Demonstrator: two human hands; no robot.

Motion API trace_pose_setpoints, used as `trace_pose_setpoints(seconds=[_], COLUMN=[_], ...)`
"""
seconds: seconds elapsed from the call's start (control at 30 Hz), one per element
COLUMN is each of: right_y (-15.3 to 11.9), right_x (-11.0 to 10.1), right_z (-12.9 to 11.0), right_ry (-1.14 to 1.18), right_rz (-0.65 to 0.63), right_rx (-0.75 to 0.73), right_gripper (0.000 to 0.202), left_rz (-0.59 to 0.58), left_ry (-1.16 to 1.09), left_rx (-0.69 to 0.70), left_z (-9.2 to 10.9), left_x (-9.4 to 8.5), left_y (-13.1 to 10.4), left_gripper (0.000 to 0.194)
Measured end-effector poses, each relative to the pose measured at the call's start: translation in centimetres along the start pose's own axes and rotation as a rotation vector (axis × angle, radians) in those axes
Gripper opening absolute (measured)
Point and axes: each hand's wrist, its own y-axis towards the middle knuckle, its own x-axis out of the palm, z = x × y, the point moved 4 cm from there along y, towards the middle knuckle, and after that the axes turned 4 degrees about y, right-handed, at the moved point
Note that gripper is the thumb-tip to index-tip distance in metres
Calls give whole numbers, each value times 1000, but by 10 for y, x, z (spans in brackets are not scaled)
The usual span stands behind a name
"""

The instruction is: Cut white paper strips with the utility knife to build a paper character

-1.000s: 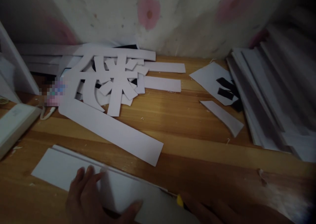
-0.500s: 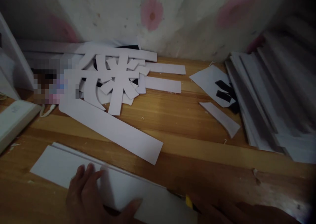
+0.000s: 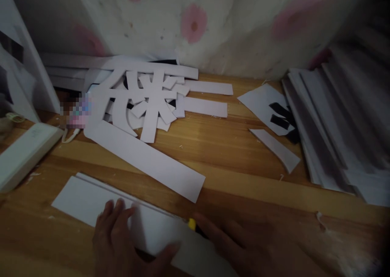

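A long white board strip (image 3: 170,232) lies slanted across the near part of the wooden table, over another thin white piece whose edge shows behind it. My left hand (image 3: 122,236) presses on the strip, its fingers and thumb spread over the surface. My right hand (image 3: 228,240) is closed round a yellow and black cutter (image 3: 191,224), with the index finger stretched along it. The cutter's tip is at the strip's far edge. The lower part of the strip runs under my right hand and out of view.
Beyond the strip lie a loose white strip (image 3: 155,161) and a pile of cut white shapes (image 3: 152,92). A stack of boards (image 3: 329,126) stands right, near a curved piece (image 3: 277,149) and black scraps (image 3: 280,122). A white box-like device (image 3: 27,155) and cable are left.
My right hand has moved left along the strip's far edge with the cutter. My left hand remains on the strip. The whole view has shifted slightly.
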Motion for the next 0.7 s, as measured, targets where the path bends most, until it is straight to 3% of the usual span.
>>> trace_pose_setpoints(seconds=[0.13, 0.27, 0.37, 0.47, 0.57, 0.7], right_y=[38, 87, 130, 167, 191, 203], right_x=[-3, -13, -20, -22, -18, -14], right_z=[-11, -21, -31, -46, -57, -65], right_ry=[98, 97, 152, 257, 261, 246], right_rz=[-69, -43, 20, 79, 65, 18], right_rx=[-3, -44, -66, -231, -284, -236], right_gripper=[67, 75, 57, 48, 43, 40], left_rz=[39, 40, 50, 64, 57, 16], left_ry=[-48, -73, -33, -5, 0, -82], left_rx=[-53, -63, 0, 18, -20, -166], left_z=[4, 3, 0, -2, 2, 5], left_x=[-3, -1, 1, 1, 0, 0], left_y=[0, -3, -6, -4, -1, -3], left_gripper=[86, 85, 90, 97, 100, 94])
